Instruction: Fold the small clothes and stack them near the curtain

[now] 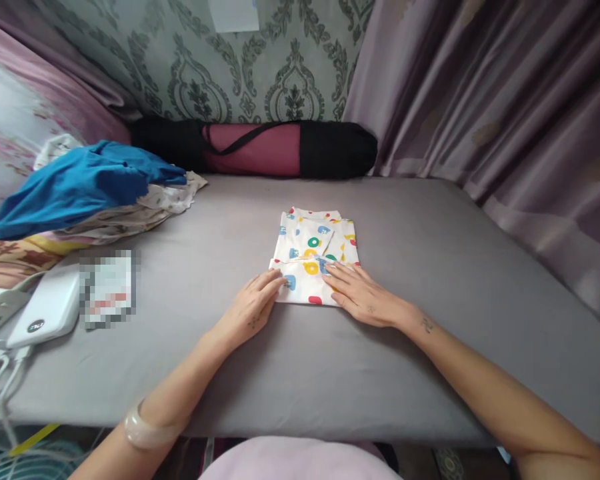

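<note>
A white garment with colourful prints lies folded into a small block on the grey sheet, its near part turned up over the rest. My left hand rests at its near left corner, fingertips on the cloth and fingers stretched out. Across from it, my right hand lies flat on the near right part, fingers extended and a little apart. Neither hand grips the cloth. What kind of garment it is cannot be made out for certain in this folded state.
A blue garment tops a clothes pile at the left. Below it are a white power bank, a power strip with cables and a blurred packet. A long black and maroon bag lies along the wall, beside purple curtains.
</note>
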{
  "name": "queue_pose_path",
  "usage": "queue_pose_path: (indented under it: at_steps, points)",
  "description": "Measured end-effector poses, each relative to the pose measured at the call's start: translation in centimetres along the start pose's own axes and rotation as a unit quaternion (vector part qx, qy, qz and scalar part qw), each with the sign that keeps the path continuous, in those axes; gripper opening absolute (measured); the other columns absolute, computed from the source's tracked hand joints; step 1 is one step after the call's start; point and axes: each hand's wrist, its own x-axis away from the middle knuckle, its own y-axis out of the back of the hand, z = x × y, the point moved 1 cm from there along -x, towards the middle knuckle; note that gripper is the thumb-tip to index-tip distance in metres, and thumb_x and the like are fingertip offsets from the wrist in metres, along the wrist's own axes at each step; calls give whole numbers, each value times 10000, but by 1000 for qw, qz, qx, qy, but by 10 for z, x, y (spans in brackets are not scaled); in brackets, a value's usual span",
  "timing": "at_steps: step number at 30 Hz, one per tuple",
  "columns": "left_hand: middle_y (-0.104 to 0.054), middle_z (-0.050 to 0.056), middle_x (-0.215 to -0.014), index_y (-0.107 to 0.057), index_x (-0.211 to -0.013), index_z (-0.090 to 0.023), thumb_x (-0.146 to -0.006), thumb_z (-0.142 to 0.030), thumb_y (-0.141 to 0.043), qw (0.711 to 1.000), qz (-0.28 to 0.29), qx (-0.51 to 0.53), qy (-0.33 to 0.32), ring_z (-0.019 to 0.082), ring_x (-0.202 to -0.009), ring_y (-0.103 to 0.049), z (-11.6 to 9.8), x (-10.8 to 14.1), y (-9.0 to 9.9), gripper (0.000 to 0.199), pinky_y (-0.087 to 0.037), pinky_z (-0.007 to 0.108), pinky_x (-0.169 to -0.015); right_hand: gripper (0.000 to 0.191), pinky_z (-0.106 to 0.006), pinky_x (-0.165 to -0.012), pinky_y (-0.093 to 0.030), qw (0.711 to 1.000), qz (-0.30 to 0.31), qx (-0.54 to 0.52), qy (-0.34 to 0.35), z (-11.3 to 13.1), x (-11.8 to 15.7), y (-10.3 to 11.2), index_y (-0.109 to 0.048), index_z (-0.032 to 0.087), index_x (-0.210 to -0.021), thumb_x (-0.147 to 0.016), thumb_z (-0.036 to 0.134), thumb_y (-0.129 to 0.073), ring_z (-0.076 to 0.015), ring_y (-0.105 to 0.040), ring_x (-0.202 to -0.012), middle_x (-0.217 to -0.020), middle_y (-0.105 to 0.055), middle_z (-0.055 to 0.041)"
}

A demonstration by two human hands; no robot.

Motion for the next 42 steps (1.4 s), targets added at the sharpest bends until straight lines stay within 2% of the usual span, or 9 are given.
queue_pose_path:
  at_steps: [3, 9, 15, 19, 22, 25, 28, 35, 42]
  points:
    - [-522, 130, -1374, -507, -1303, -219, -983, -200, -360, 1000, -19, 14, 14, 231, -1292, -491, 3, 2, 0, 352, -453, 406, -1030, 482, -521, -1170, -181, 999, -37, 28, 16, 12, -12, 10, -488, 210, -1399, -1017, 360, -236, -235, -293, -1422, -1510, -397, -89]
    - [-539, 142, -1363, -560, -1243, -191, -979, -213, -382, 997, -46, 28, 53, 228, -1243, -539, 9, 4, 1, 319, -475, 384, -1014, 503, -509, -1180, -143, 991, -44, 54, 113, 23, -46, -1, -309, 200, -1500, -1014, 327, -276, -220, -131, -1469, -1579, -239, -72]
    - [-585, 137, -1303, -602, -1182, -187, -983, -264, -384, 992, -57, 62, 97, 214, -1145, -603, 9, 2, 7, 305, -515, 355, -946, 536, -498, -1194, -76, 994, -16, 27, 101, 11, -59, -18, -240, 206, -1523, -1016, 381, -245, -204, -118, -1470, -1581, -223, -65]
    - [-625, 123, -1233, -626, -1115, -192, -976, -282, -392, 983, -86, 76, 143, 205, -1088, -630, 12, 2, 12, 287, -517, 353, -929, 533, -528, -1183, -103, 995, -2, 22, 96, 15, -59, -11, -288, 203, -1509, -1013, 394, -238, -221, -169, -1462, -1569, -263, -80]
    - [-638, 116, -1208, -636, -1066, -200, -964, -286, -411, 977, -107, 79, 167, 205, -1056, -642, 15, 3, 12, 262, -532, 340, -886, 500, -554, -1173, -98, 995, -22, 38, 91, 29, -64, 0, -390, 195, -1461, -1015, 361, -236, -238, -240, -1442, -1534, -350, -92]
    - [-648, 116, -1180, -632, -1042, -188, -956, -255, -414, 975, -127, 82, 162, 195, -1058, -638, 18, 4, 11, 244, -522, 333, -904, 499, -528, -1177, -107, 990, -40, 50, 125, 48, -76, 5, -385, 166, -1460, -1017, 336, -228, -229, -232, -1445, -1536, -343, -104]
    - [-656, 114, -1158, -615, -1053, -181, -949, -228, -404, 974, -139, 76, 159, 190, -1057, -635, 19, 4, 10, 239, -509, 344, -932, 519, -507, -1184, -102, 986, -35, 42, 159, 60, -91, -2, -329, 162, -1488, -1015, 350, -229, -220, -195, -1456, -1552, -307, -102]
    - [-677, 96, -1079, -584, -1092, -179, -944, -211, -381, 969, -146, 63, 186, 182, -975, -649, 18, 5, 13, 254, -528, 337, -878, 567, -507, -1186, -99, 988, 8, 13, 154, 56, -109, -29, -270, 139, -1512, -1001, 383, -245, -230, -148, -1466, -1571, -255, -97]
    - [-672, 95, -1083, -566, -1120, -193, -948, -234, -378, 976, -133, 62, 158, 180, -975, -647, 17, 4, 9, 258, -525, 333, -880, 555, -504, -1190, -67, 988, -12, -7, 154, 61, -99, -21, -277, 137, -1508, -1002, 365, -277, -225, -135, -1468, -1576, -242, -104]
